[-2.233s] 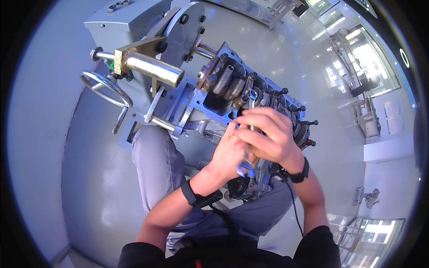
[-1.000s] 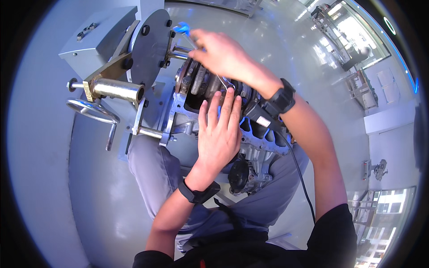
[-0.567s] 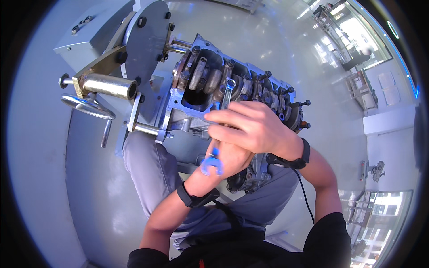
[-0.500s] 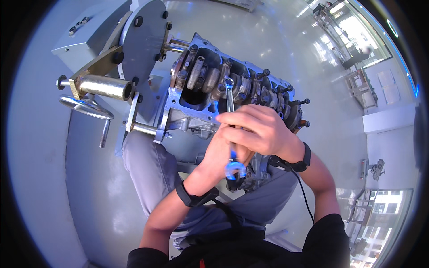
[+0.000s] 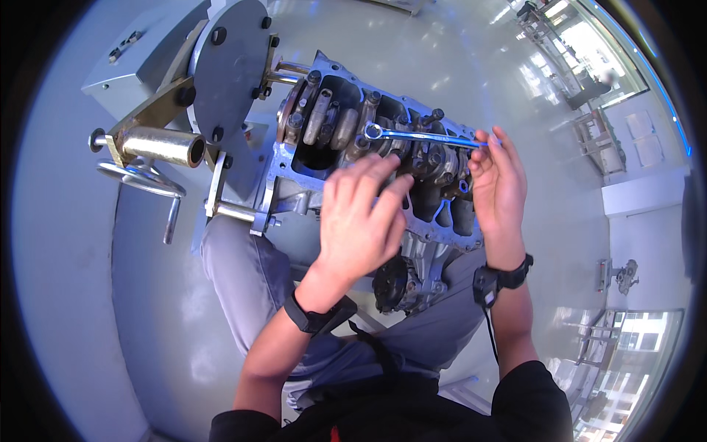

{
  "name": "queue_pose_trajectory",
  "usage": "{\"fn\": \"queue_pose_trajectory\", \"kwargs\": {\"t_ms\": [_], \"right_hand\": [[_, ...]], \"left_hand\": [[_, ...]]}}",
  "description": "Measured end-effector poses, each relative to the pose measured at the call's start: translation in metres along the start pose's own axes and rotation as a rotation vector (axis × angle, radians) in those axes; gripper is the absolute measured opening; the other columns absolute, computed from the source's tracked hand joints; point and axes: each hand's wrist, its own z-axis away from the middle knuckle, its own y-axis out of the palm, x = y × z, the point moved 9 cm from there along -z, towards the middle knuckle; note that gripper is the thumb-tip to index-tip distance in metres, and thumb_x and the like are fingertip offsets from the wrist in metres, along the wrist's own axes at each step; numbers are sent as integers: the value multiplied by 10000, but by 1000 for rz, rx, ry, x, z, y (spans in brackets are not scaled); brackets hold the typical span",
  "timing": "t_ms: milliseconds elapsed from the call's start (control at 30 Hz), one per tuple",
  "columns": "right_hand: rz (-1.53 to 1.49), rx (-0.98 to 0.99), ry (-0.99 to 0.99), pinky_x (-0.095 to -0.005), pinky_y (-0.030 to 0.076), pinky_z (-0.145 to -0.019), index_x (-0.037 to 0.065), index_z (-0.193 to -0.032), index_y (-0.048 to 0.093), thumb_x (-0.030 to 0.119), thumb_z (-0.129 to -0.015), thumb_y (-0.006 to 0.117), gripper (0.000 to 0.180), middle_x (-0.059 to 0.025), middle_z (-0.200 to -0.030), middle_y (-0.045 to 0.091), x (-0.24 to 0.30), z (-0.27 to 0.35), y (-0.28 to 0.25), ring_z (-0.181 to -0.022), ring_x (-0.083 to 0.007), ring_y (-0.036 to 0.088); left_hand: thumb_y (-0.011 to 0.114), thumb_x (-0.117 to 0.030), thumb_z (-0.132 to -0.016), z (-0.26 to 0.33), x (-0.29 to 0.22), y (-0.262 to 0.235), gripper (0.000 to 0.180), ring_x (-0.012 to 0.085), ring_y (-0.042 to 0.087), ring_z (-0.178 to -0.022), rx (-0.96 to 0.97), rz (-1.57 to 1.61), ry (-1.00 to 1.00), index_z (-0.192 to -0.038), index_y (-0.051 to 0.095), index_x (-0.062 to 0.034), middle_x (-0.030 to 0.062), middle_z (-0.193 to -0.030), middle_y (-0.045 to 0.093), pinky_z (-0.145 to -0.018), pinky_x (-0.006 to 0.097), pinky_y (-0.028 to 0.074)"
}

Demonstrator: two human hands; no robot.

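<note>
A grey engine block with its crankshaft exposed hangs on a rotating engine stand. A shiny ring spanner lies across the top of the block, its ring end seated on a bolt near the block's middle. My right hand grips the spanner's handle end with the fingers wrapped around it. My left hand rests with fingers spread on the block's near side, close below the ring end, holding nothing. Both wrists wear black bands.
The stand's brass-coloured shaft and crank handle stick out at the left. My grey-trousered knee is under the block. Pale glossy floor surrounds the stand. Workbenches and windows sit far off at the upper right.
The spanner went from upright in both hands to lying flat across the block with its ring on a bolt. My right hand shifted right to the handle end; my left hand let go and rests on the block.
</note>
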Motion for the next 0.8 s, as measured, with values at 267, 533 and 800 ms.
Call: {"fn": "queue_pose_trajectory", "kwargs": {"t_ms": [267, 533, 800], "right_hand": [[461, 285, -16, -241, 401, -502, -29, -1233, 360, 88, -856, 576, 450, -177, -974, 599, -11, -80, 47, -622, -125, 548], [558, 537, 28, -202, 397, -502, -33, -1286, 323, 210, -748, 709, 706, -100, -939, 622, -35, -60, 162, -622, -82, 536], [1368, 1091, -631, -389, 472, -545, 22, -720, 611, 313, -686, 713, 310, -120, -657, 613, -59, 71, 236, -642, -255, 625]], "left_hand": [[579, -64, -708, -5, 25, 4, 432, 284, 386, -1213, 117, -233, -70, -1140, 558, -70, 52, -1316, 450, -1009, 463, 260], [571, -68, -706, -6, 17, 5, 336, 304, 359, -1229, 112, -236, -58, -1041, 593, -70, 65, -1318, 442, -1017, 478, 249], [630, -145, -636, 18, 10, 36, 353, 306, 478, -1093, 375, 101, -86, -975, 624, -45, 122, -1118, 553, -919, 482, 351]]}}
